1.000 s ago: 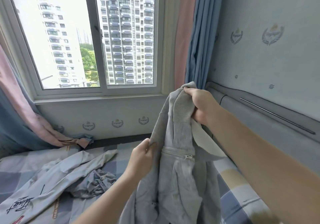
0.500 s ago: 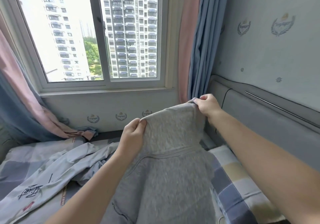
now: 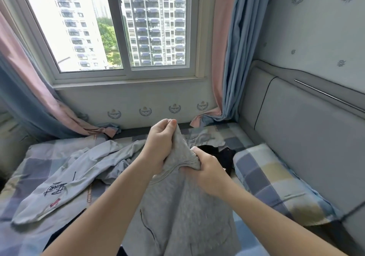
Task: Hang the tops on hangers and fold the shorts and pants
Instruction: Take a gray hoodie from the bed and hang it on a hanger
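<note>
Checked bed (image 3: 37, 160) by window: grey garment (image 3: 183, 206) is held above it, its top edge bunched and gripped by left hand (image 3: 160, 147) & right hand (image 3: 209, 174). Prob. pre-hanging step; hanger needed next, none seen.

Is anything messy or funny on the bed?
Yes. A pale printed top lies crumpled on the left of the bed, and a black garment sits bunched beside the checked pillow. Neither is hung or folded.

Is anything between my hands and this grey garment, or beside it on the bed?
Nothing: the left hand and right hand both grip the grey garment. A light blue garment lies left of it, a black garment right.
</note>
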A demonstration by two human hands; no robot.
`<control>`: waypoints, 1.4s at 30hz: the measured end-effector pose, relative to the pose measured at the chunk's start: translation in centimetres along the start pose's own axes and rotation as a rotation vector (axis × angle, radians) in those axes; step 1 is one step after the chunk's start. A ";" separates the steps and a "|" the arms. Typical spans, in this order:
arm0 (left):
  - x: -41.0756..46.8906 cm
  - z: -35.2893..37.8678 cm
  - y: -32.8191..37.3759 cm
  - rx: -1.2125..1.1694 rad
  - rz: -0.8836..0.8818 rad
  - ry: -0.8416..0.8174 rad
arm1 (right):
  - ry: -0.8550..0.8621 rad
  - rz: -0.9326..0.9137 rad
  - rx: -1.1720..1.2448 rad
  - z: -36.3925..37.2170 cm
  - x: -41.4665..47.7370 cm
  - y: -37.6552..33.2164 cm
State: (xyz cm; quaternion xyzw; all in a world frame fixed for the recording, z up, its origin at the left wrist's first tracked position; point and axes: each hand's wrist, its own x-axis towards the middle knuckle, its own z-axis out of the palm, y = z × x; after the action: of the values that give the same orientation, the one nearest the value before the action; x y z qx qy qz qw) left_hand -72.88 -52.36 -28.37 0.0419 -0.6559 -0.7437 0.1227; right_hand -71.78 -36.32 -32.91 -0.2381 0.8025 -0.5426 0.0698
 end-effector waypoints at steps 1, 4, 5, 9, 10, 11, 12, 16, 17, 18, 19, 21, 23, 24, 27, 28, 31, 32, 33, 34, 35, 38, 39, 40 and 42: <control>-0.2 -0.3 -0.4 -0.012 0.000 0.011 | 0.010 -0.002 0.047 0.0 0.0 0.2; -1.7 -2.1 -2.8 0.012 0.021 0.034 | 0.016 0.006 0.169 -0.3 -0.2 0.7; -2.5 -2.9 -4.0 0.073 0.036 0.018 | 0.030 0.004 0.197 -0.6 -0.2 0.7; -5.8 -5.2 -9.3 0.403 -0.034 -0.203 | 0.060 -0.028 0.284 -2.4 0.2 0.3; -6.3 -5.5 -10.2 0.438 -0.080 -0.244 | 0.061 -0.031 0.290 -3.0 0.4 0.3; -6.6 -5.8 -11.0 0.464 -0.116 -0.266 | 0.062 -0.031 0.283 -3.4 0.6 0.4; -6.8 -5.8 -11.6 0.488 -0.134 -0.275 | 0.069 -0.024 0.268 -3.7 0.7 0.6; -7.2 -5.1 -12.8 0.586 -0.119 -0.201 | 0.158 0.056 0.155 -4.1 1.2 2.2; -7.3 -4.9 -13.1 0.589 -0.126 -0.152 | 0.191 0.075 0.078 -4.0 1.2 2.7; -7.4 -4.8 -13.4 0.580 -0.151 -0.096 | 0.226 0.093 -0.003 -3.7 1.1 3.1; -7.4 -4.7 -13.8 0.567 -0.187 -0.042 | 0.257 0.103 -0.079 -3.4 0.9 3.5; -7.3 -4.7 -14.2 0.532 -0.273 0.055 | 0.240 0.107 -0.178 -2.6 0.0 4.2; -6.9 -4.7 -14.2 0.401 -0.419 0.143 | 0.101 0.145 -0.178 -1.2 -1.5 5.0; -6.7 -4.7 -14.2 0.312 -0.511 0.177 | 0.022 0.182 -0.151 -0.2 -2.4 5.6; -6.2 -5.0 -14.2 0.107 -0.707 0.299 | -0.141 0.307 -0.078 3.0 -5.5 7.5; -6.2 -5.2 -14.1 0.044 -0.736 0.341 | -0.201 0.344 -0.059 4.1 -6.5 8.2; -6.6 -5.8 -13.5 -0.214 -0.772 0.437 | -0.384 0.432 -0.022 7.0 -9.0 9.7; -6.8 -5.9 -13.2 -0.283 -0.767 0.448 | -0.398 0.433 -0.032 7.9 -9.5 10.0; -7.0 -5.9 -13.0 -0.345 -0.762 0.453 | -0.379 0.435 -0.046 8.7 -9.8 10.3; -7.2 -5.9 -12.8 -0.405 -0.754 0.445 | -0.333 0.448 -0.065 9.5 -10.0 10.5; -7.4 -5.7 -12.5 -0.462 -0.749 0.425 | -0.275 0.462 -0.080 10.0 -10.1 10.8; -8.0 -5.7 -12.0 -0.543 -0.754 0.376 | -0.135 0.515 -0.087 10.4 -9.8 11.9; -8.2 -5.9 -11.8 -0.560 -0.754 0.373 | -0.104 0.527 -0.104 10.1 -9.5 12.3; -8.3 -6.1 -11.8 -0.574 -0.758 0.380 | -0.072 0.532 -0.135 9.6 -9.0 12.6; -8.5 -6.8 -12.0 -0.589 -0.768 0.405 | -0.012 0.535 -0.152 8.3 -7.9 13.2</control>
State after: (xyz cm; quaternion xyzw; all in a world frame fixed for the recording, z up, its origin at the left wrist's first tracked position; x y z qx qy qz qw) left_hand -64.68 -55.60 -41.94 0.3860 -0.3195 -0.8650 -0.0277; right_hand -65.80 -35.71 -49.37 -0.0253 0.8749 -0.4416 0.1974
